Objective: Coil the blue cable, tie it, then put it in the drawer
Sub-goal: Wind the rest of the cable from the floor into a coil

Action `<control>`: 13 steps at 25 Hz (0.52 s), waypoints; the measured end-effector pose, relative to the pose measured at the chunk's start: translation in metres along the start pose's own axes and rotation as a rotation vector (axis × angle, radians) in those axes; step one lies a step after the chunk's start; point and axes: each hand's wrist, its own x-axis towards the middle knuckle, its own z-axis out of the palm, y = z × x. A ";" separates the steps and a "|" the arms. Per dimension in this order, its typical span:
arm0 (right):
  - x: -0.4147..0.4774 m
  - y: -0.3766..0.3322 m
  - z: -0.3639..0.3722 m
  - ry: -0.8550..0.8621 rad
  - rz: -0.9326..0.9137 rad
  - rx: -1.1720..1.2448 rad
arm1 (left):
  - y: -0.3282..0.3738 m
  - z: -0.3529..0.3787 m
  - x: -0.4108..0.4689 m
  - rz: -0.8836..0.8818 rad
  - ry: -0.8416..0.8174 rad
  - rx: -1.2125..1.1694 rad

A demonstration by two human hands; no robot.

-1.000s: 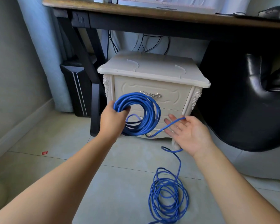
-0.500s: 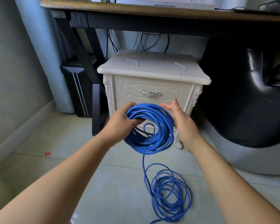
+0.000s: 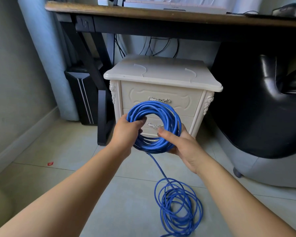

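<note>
blue cable (image 3: 173, 117) gripped — left hand (image 3: 126, 131), right hand (image 3: 184, 146)

cable (image 3: 162, 106): smooth plastic | nightstand (image 3: 161, 74): glossy cream | desktop (image 3: 143, 12): wood

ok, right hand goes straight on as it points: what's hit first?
Probably the lower drawer, just behind the coil that the right hand grips; depth is unclear.

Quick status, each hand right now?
Left hand: closed, gripping the blue cable coil at its left side.
Right hand: closed, holding the same coil at its lower right.
</note>
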 end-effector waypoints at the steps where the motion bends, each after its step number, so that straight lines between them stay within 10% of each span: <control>1: 0.001 0.002 0.002 0.055 -0.010 0.011 | -0.001 0.005 -0.004 -0.007 0.010 -0.012; 9: 0.007 -0.002 -0.006 0.378 -0.096 0.092 | -0.005 0.006 -0.009 -0.160 -0.300 0.108; 13: 0.002 -0.010 -0.011 0.325 -0.187 -0.317 | -0.003 0.002 -0.005 0.192 -0.302 0.361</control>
